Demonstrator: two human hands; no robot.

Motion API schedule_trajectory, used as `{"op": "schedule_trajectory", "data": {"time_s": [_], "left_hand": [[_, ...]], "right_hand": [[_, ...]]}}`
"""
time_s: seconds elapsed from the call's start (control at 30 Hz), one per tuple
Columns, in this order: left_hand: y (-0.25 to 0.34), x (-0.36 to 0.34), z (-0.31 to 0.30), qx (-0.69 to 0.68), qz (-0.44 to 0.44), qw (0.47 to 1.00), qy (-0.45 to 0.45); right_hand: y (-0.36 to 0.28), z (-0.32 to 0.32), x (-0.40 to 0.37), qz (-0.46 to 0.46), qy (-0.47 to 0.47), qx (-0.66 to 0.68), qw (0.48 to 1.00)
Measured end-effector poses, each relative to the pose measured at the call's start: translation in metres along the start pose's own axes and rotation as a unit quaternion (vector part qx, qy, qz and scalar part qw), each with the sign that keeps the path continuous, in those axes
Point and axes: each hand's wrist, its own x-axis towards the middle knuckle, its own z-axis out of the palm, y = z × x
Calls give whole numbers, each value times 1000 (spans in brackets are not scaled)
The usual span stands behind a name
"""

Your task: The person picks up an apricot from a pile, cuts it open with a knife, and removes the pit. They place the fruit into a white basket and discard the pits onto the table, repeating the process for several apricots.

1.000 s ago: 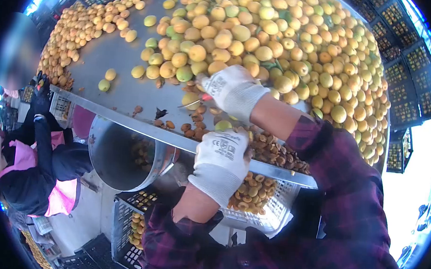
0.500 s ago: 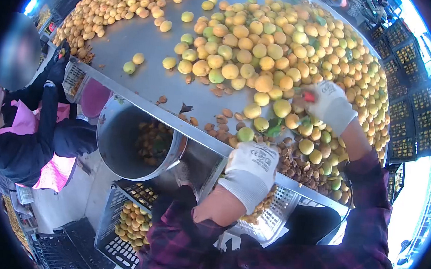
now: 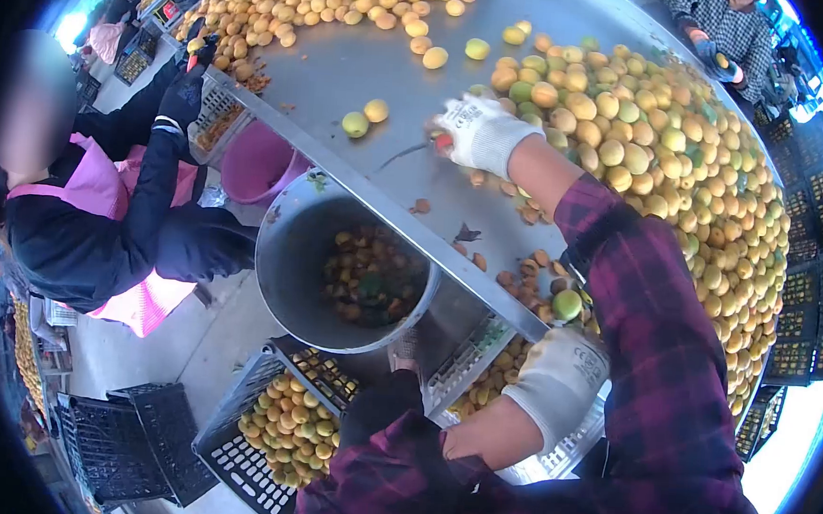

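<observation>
My right hand [image 3: 485,134], in a white glove, reaches out over the metal table [image 3: 382,123]. Its fingers are closed around a small red-handled knife [image 3: 443,144]; a thin dark streak extends from the red part. Just beyond and to the right lies a big heap of yellow and green apricots [image 3: 645,130]. At the near table edge is my left hand [image 3: 567,368], gloved too, its back towards me and its fingers hidden. A greenish apricot [image 3: 567,305] rests by it, among brown pits and scraps [image 3: 528,278].
Below the edge stand a deep metal bucket [image 3: 283,277] with fruit scraps, a black crate [image 3: 248,468] of apricots and a white crate [image 3: 481,351]. A person in pink and dark clothes [image 3: 132,212] works at left; another person [image 3: 727,36] is across the table.
My right hand has swept left and away across the table with the red-handled knife. The view has swung, so the bucket and table sit further right.
</observation>
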Motion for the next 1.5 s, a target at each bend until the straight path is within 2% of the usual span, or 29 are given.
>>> {"op": "schedule_trajectory", "data": {"time_s": [0.1,0.17,0.23,0.3,0.37,0.43,0.5,0.53,0.63,0.67,0.7,0.77,0.8,0.83,0.9,0.93,0.97,1.03,1.07,1.17,1.2,1.27,1.3,1.33,1.37,1.4,1.43,1.47,1.5], "left_hand": [[-7,1,-6,4,48,999,24],[-8,3,-10,29,88,995,18],[-5,2,-20,90,115,989,12],[-7,8,-12,95,132,987,17],[-8,9,-6,80,121,988,45],[-9,4,-9,100,149,983,28],[-9,1,-3,120,145,980,56],[-11,4,2,112,131,984,46],[-11,-6,-1,136,144,978,64],[-9,-12,-6,182,168,966,72],[-10,-13,-1,185,171,965,72],[-11,-12,14,134,135,977,100],[-11,-13,15,134,139,976,100],[-12,-13,15,136,144,975,96],[-14,-13,16,140,147,975,96],[-15,-12,19,132,142,976,99],[-17,-11,22,123,136,978,101],[-15,-5,30,98,113,983,106],[-16,-3,34,72,92,987,109],[-13,-14,17,131,130,980,80],[-13,-12,21,109,117,983,85],[-20,-3,38,115,134,979,102],[-22,1,41,123,155,974,112],[-13,-7,27,69,105,988,88],[-13,-2,32,71,102,988,89],[-13,-1,28,59,88,992,70],[-14,-1,24,46,74,995,52],[-7,-3,21,-26,0,999,32],[-10,0,23,-28,-3,999,32]], "right_hand": [[5,3,-17,27,14,28,999],[9,8,-31,55,-28,-12,998],[12,5,-61,-2,-49,-59,997],[22,15,-88,-6,-47,-40,998],[25,21,-122,-27,6,-77,997],[29,20,-150,-15,-4,-81,997],[38,24,-176,17,-32,-70,997],[46,30,-189,-20,45,-58,997],[52,13,-217,33,1,-27,999],[55,18,-223,33,56,-74,995],[59,18,-229,36,58,-74,995],[68,16,-239,97,155,34,983],[69,5,-240,131,119,145,973],[68,-1,-241,133,121,142,973],[68,-10,-238,209,152,121,958],[72,-12,-233,232,165,180,942],[72,-16,-228,229,167,178,942],[60,-34,-202,313,146,38,937],[53,-43,-188,329,123,117,929],[74,-6,-138,258,171,24,951],[68,-15,-122,253,174,22,951],[49,-35,-91,234,84,49,967],[47,-33,-76,230,87,49,968],[47,-27,-61,178,75,0,981],[47,-20,-48,125,63,-50,989],[44,-14,-38,113,21,-108,987],[46,-11,-35,111,23,-107,988],[48,-7,-33,125,-1,-72,990],[49,-5,-33,137,-26,-38,989]]}}
